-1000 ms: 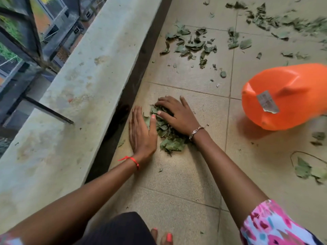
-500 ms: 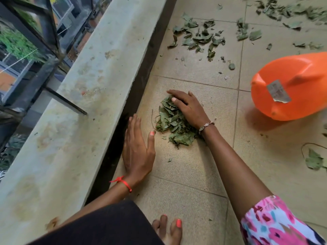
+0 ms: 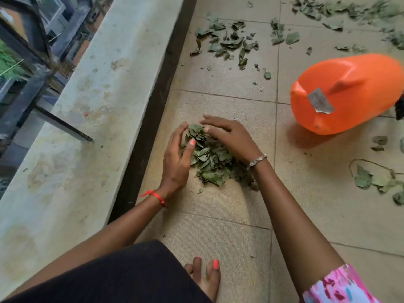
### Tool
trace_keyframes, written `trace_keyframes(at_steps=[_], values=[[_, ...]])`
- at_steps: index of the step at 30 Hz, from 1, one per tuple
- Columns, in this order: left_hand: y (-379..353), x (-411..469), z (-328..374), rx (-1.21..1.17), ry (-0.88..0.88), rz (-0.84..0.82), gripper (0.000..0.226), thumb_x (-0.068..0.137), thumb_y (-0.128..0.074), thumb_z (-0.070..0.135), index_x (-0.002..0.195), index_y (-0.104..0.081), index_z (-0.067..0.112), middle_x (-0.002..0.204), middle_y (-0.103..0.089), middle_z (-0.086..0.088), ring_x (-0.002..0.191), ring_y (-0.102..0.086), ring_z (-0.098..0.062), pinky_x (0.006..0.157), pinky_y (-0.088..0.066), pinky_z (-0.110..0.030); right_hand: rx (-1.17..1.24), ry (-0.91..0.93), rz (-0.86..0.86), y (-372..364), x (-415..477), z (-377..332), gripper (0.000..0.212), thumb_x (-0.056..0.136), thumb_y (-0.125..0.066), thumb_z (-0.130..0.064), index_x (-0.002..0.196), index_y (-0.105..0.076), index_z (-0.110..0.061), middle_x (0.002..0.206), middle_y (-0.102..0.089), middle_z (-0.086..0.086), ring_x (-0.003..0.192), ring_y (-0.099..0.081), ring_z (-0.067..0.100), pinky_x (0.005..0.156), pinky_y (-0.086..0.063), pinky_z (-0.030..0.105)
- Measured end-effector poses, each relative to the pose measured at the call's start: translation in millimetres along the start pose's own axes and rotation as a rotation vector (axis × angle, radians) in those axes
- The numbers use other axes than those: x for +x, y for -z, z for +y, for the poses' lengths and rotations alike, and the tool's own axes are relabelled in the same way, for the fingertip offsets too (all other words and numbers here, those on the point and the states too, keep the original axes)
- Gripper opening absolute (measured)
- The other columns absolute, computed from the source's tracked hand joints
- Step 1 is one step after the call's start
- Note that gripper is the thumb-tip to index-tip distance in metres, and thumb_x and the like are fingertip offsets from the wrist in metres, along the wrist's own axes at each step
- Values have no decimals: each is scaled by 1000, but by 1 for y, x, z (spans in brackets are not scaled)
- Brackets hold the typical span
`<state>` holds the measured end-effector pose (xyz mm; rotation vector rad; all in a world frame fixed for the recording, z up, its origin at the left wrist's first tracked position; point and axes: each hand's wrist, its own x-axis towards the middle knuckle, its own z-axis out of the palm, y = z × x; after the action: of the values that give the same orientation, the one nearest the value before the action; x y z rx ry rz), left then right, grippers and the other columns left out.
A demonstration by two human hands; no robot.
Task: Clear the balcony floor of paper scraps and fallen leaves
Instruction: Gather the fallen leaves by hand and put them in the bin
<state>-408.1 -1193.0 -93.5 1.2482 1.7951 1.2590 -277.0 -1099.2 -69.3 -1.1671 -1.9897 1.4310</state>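
Nearest, below both grips, a bare foot (image 3: 205,274) with an orange-painted toenail rests on the tiled balcony floor (image 3: 229,217), beside a dark garment (image 3: 120,274). A pink patterned sleeve (image 3: 338,285) covers the right upper arm.

The left grip (image 3: 175,162), with a red string (image 3: 156,195) at its wrist, is half closed. Its fingers curl round the left and far edge of the leaf pile (image 3: 209,165) and its thumb is pressed onto the leaves. The right grip (image 3: 231,138), with a silver bracelet (image 3: 256,161) at its wrist, lies on the pile's far right side. It is nearly flat, the fingers only slightly bent and reaching toward the left grip's fingertips. The pile sits on the floor between and under the two grips, and spills toward the person past both wrists.

To the right of the right grip, well apart, an orange bucket (image 3: 349,90) lies on its side, its base with a torn label (image 3: 320,103) turned toward the grips. Nearer than the bucket and further right, a few loose leaves (image 3: 369,180) lie by a thin curved stem.

Beyond the grips, scattered leaves (image 3: 227,42) dot the tiles, with more along the far right edge. Left of the left grip runs a stained concrete ledge (image 3: 98,95), with a dark metal railing (image 3: 28,51) past it.
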Motion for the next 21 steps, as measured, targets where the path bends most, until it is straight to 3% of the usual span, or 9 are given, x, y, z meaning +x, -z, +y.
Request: trace_keyframes(at_steps=[3,6,9,11,14,18,21], values=[[2,20,-3,20,-10,63,65,83,-39,51,135,-46,13,135,-41,14,127,-37,3,111,-32,-28,147,-31,278,16,-27,0,24,92,-54,-18,113,-65,-17,125,-61,0,113,-56,5,88,-45,10],[4,36,-7,52,40,24,65,85,-40,51,138,-45,12,141,-39,11,134,-35,-6,114,-30,-37,49,-92,528,5,-58,17,45,88,-46,-40,122,-59,-14,125,-60,1,110,-54,-1,94,-44,15],[0,42,-8,147,35,-91,63,90,-36,47,144,-36,15,151,-34,-1,140,-28,-12,119,-20,-40,-182,-179,548,-31,-82,31,72,85,-27,-61,140,-37,-17,147,-37,3,135,-34,12,111,-30,33],[-4,42,-8,287,-44,-203,65,90,-29,54,145,-32,21,152,-32,1,141,-24,-8,120,-10,-34,-385,-190,527,-56,-86,34,73,87,-20,-62,145,-25,-20,154,-22,3,143,-17,14,118,-12,34],[-11,37,-9,355,-150,-322,66,87,-19,57,138,-44,25,148,-39,7,135,-23,4,116,-9,-27,-491,-190,571,-77,-72,27,68,91,-15,-59,143,-31,-17,152,-26,8,143,-16,18,118,-7,34],[-14,34,-9,266,-145,-326,60,89,-23,52,130,-54,20,140,-49,6,133,-35,-1,116,-22,-36,-148,-132,697,-74,-29,12,55,94,-27,-44,127,-51,-8,131,-53,7,125,-46,19,106,-38,40],[-13,36,-9,160,-106,-301,57,89,-27,51,132,-51,21,137,-51,5,129,-42,-6,110,-34,-34,150,-54,681,-57,-9,4,46,93,-36,-38,111,-63,-6,110,-64,4,99,-57,7,87,-44,16]])
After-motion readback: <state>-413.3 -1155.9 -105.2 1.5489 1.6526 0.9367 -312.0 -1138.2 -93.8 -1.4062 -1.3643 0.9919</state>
